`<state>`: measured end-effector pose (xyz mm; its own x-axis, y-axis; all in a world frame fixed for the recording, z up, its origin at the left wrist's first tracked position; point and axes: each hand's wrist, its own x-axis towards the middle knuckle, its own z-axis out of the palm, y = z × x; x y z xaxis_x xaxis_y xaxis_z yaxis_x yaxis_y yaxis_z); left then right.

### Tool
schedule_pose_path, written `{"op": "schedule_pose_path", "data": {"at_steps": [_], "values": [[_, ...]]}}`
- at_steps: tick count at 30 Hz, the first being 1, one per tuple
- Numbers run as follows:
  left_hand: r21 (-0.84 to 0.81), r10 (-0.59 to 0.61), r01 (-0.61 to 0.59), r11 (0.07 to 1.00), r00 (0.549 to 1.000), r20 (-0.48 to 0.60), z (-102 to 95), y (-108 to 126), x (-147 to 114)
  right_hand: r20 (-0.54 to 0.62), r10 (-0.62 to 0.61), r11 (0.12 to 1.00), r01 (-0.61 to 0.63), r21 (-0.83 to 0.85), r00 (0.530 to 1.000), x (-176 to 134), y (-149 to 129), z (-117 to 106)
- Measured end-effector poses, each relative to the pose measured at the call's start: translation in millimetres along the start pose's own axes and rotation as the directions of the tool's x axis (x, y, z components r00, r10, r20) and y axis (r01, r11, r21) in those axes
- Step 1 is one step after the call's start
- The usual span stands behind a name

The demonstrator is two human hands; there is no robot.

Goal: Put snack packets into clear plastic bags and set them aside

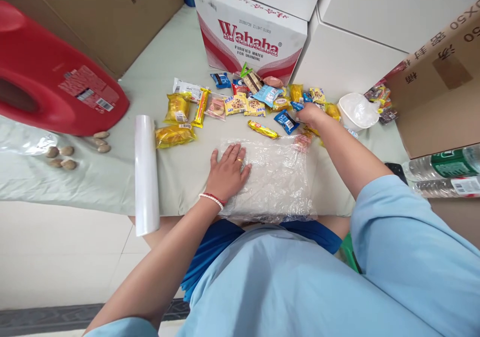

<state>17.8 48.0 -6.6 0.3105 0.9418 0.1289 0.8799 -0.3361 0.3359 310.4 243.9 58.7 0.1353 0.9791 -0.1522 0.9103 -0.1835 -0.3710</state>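
Observation:
My left hand lies flat, fingers spread, on the left edge of a crumpled sheet of clear plastic wrap spread on the pale green table. My right hand reaches forward into a pile of small snack packets, its fingers curled around a packet among blue and yellow wrappers; what it grips is mostly hidden. A yellow snack bar lies just beyond the sheet's far edge.
A roll of cling film lies left of the sheet. A red jug, several nuts, a Wahaha carton, a white bowl, cardboard boxes and water bottles ring the table.

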Motion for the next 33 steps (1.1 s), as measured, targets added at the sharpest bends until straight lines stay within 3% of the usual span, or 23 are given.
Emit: {"op": "schedule_pose_path", "data": {"at_steps": [2, 6, 10, 16, 21, 26, 29, 31, 33], "values": [[0.01, -0.002, 0.002, 1.0, 1.0, 0.003, -0.2, 0, 0, 0.005, 0.05, 0.991, -0.049, -0.126, 0.999, -7, -5, 0], [0.031, -0.013, 0.013, 0.999, 1.0, 0.013, -0.6, 0, 0, 0.106, -0.005, 0.954, 0.036, -0.297, 0.994, -28, -23, 6], [0.038, -0.01, 0.009, 0.999, 1.0, 0.017, 0.3, 0, 0, 0.191, 0.022, 0.933, 0.049, -0.358, 0.981, -39, -27, 9], [0.026, -0.008, 0.007, 1.0, 1.0, 0.01, 1.6, -1, -1, 0.054, -0.087, 0.936, 0.1, -0.337, 0.995, -26, -22, -3], [0.017, -0.015, 0.015, 1.0, 0.999, 0.029, 0.9, -1, 0, 0.131, -0.072, 0.93, 0.114, -0.35, 0.989, -21, -28, 12], [0.025, -0.014, 0.013, 1.0, 0.999, 0.042, 1.4, 0, 0, -0.008, -0.125, 0.936, 0.115, -0.333, 0.992, -34, -19, 4], [0.028, -0.014, 0.012, 1.0, 0.998, 0.057, 0.7, 0, 1, -0.061, -0.345, 0.923, 0.327, -0.201, 0.937, -66, -16, -11], [0.029, -0.02, 0.018, 0.999, 0.997, 0.069, 0.7, -1, 4, 0.033, -0.501, 0.861, 0.502, -0.087, 0.865, -100, -20, -10], [0.033, -0.032, 0.029, 0.999, 0.996, 0.081, 1.3, -2, 11, 0.184, -0.589, 0.8, 0.601, -0.006, 0.787, -134, -27, 3]]}}
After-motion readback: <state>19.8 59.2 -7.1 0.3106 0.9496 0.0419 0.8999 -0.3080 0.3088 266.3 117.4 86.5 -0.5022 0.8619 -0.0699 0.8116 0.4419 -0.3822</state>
